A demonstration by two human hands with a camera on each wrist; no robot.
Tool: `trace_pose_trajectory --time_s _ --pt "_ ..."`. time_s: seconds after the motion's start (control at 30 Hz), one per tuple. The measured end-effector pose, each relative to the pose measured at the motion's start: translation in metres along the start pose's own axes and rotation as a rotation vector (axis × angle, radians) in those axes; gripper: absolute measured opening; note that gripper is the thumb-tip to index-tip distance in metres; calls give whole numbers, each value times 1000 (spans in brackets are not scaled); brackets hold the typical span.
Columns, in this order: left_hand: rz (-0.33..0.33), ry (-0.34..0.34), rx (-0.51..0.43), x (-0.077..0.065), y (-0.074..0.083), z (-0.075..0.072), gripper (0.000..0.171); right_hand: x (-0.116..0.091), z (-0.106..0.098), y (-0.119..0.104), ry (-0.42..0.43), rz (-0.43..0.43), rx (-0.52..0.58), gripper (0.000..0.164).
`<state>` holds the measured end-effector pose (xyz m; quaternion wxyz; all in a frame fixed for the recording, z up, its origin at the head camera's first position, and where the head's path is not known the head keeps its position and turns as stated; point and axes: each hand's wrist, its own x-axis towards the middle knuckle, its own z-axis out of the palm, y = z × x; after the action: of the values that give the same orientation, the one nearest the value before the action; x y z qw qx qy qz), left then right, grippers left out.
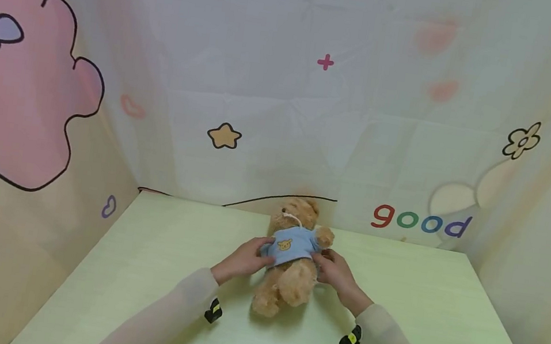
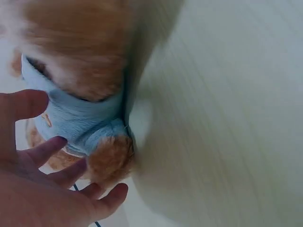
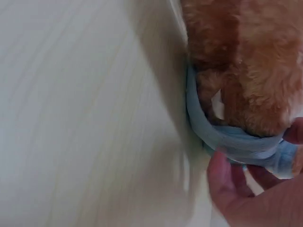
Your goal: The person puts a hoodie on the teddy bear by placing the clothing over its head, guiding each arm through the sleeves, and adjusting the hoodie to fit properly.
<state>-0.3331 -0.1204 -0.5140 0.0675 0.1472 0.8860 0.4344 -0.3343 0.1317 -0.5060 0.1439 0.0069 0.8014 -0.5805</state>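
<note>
A tan plush teddy bear (image 1: pixel 290 255) in a light-blue shirt leans back on the table near the rear wall, legs toward me. A small yellow animal face is printed on the shirt (image 1: pixel 300 240). My left hand (image 1: pixel 249 258) is at the bear's side, thumb over the shirt and fingers spread apart beside its arm, as the left wrist view (image 2: pixel 52 175) shows. On the other side, my right hand (image 1: pixel 337 273) holds the bear at the shirt's hem (image 3: pixel 236 144), thumb in front and fingers behind. A small white tag (image 3: pixel 218 104) shows on the fur.
The pale green table (image 1: pixel 409 306) is bordered by printed curtains at the back (image 1: pixel 267 78) and both sides. Each wrist wears a small black device, the left one (image 1: pixel 213 311) and the right one (image 1: pixel 350 340).
</note>
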Motion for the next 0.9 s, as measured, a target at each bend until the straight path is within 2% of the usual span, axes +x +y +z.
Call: trace_pose_trajectory --time_s 0.07,0.13,0.23,0.33,0.4,0.47,0.57,0.63,0.77,0.9 --pt "6 6 53 3 0 0 59 0 -3 0 38 -21 -3 61" --pt "-8 7 87 7 -2 -1 59 -1 -6 -1 37 -59 21 64" --pt "-54 -27 79 9 -4 -4 58 -1 -11 -4 56 -151 -70 78" --pt "-108 -74 -4 11 -8 -6 54 -1 -16 -6 104 -302 -268 79" --pt "-153 -91 -88 11 -12 -8 50 0 -20 -7 153 -379 -370 69" --pt "-183 -84 -155 11 -16 -9 45 0 -22 -9 195 -422 -417 55" --pt "-188 -57 -200 9 -19 -9 38 0 -25 -10 256 -443 -436 41" --pt "-160 -26 -176 8 -20 -9 34 1 -28 -9 269 -445 -410 35" --pt "-87 70 -87 7 -18 -11 24 1 -36 -6 258 -409 -340 26" --pt "-49 164 -82 6 -16 -20 15 2 -46 -2 225 -348 -309 20"
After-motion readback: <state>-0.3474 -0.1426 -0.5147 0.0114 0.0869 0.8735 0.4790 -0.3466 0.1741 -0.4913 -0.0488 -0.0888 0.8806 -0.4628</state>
